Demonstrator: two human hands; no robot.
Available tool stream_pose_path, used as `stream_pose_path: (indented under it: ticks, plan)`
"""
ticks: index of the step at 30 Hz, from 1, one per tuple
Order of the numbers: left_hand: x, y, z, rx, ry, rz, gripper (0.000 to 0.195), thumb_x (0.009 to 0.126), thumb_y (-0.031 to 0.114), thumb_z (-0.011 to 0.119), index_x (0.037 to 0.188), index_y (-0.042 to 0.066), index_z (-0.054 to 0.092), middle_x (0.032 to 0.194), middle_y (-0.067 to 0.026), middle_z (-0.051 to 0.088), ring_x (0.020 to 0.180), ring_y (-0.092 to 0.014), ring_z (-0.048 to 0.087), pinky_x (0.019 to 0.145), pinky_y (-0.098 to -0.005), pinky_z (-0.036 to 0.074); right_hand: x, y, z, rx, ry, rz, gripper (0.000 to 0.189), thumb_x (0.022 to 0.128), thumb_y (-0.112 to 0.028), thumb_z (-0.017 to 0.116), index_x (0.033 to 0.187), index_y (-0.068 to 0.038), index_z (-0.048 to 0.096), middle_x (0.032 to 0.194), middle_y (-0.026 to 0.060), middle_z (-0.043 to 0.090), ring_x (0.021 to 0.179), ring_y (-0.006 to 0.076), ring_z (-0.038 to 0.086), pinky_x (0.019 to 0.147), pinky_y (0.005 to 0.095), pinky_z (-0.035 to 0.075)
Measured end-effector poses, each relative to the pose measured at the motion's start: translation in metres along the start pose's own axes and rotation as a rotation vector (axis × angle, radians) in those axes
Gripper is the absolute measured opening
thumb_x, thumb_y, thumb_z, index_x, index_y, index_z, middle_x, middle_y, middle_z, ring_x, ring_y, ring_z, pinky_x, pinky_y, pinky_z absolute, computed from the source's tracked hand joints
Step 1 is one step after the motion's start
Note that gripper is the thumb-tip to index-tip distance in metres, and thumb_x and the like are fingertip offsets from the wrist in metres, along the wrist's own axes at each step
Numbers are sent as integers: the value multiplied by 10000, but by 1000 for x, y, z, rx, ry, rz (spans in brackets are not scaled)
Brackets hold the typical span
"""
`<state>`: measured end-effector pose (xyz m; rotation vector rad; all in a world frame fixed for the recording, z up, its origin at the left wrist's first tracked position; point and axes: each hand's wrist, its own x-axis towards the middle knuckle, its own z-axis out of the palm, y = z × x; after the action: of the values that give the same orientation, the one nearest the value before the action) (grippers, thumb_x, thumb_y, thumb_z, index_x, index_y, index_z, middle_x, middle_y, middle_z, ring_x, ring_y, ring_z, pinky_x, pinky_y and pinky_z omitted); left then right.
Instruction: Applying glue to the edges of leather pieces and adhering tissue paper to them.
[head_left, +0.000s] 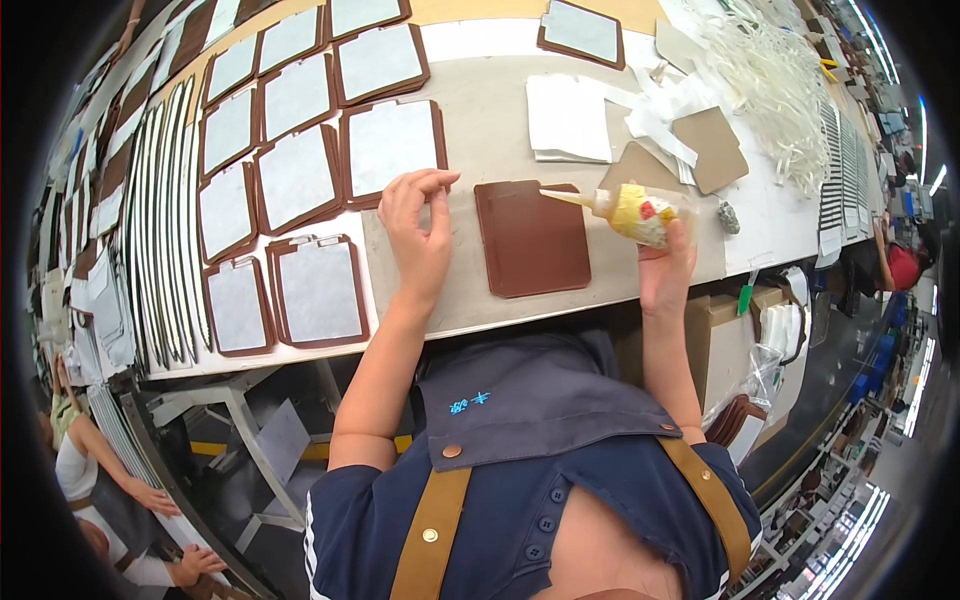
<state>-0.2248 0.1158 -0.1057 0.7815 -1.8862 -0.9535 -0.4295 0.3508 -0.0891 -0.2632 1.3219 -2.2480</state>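
A glue bottle (637, 214) with a long pale nozzle lies in my right hand (664, 259). It is tilted nearly level, its tip pointing left over the edge of a brown leather-like panel (534, 240). That panel lies flat before me on the grey work board (480, 97). My left hand (420, 214) hovers left of the panel, fingers curled and holding nothing, close to a stack of brown panels faced with white sheets (394, 150). Whether glue is leaving the nozzle cannot be made out.
Rows of similar stacked panels (296, 176) and long dark strips (169, 225) fill the left side. White sheets (568, 120), brown card pieces (711, 150) and a heap of pale ribbon scraps (780, 97) lie to the right. Other people's hands (154, 496) work at lower left.
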Motion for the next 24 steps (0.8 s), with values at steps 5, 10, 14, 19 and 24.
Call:
stream_pose_path:
  ticks: [5, 10, 14, 19, 24]
  plan:
    - [2, 2, 0, -3, -17, -3, 176, 972, 31, 607, 1046, 120, 740, 1091, 0, 712, 1156, -211, 571, 1054, -389, 351, -17, 21, 25, -242, 35, -330, 692, 932, -155, 808, 1429, -40, 339, 1377, 152, 567, 1290, 247, 578, 1136, 414, 458]
    - [1, 2, 0, -13, -18, -10, 172, 976, 35, 609, 1044, 121, 741, 1088, 1, 711, 1155, -206, 570, 1056, -387, 351, -18, 30, 30, -291, 11, -405, 686, 923, -151, 813, 1401, -55, 330, 1383, 178, 554, 1342, 283, 547, 1181, 431, 406]
    - [1, 1, -1, -5, -22, -16, 166, 979, 39, 613, 1045, 123, 741, 1095, 2, 708, 1157, -204, 568, 1057, -385, 348, -20, 30, 36, -315, -12, -410, 689, 930, -162, 807, 1403, -59, 317, 1385, 189, 550, 1356, 336, 551, 1178, 450, 413]
    - [1, 1, 0, -2, -24, -5, 176, 975, 35, 612, 1052, 125, 742, 1098, 1, 704, 1157, -204, 565, 1060, -386, 346, -22, 39, 45, -325, -79, -427, 707, 933, -180, 808, 1415, -63, 304, 1384, 194, 549, 1362, 380, 555, 1169, 470, 425]
    - [1, 0, 0, -1, -15, -4, 184, 970, 29, 610, 1057, 124, 743, 1092, 1, 702, 1156, -206, 564, 1061, -387, 345, -20, 32, 54, -222, -95, -398, 693, 955, -233, 788, 1438, -73, 317, 1389, 199, 557, 1364, 380, 553, 1168, 482, 425]
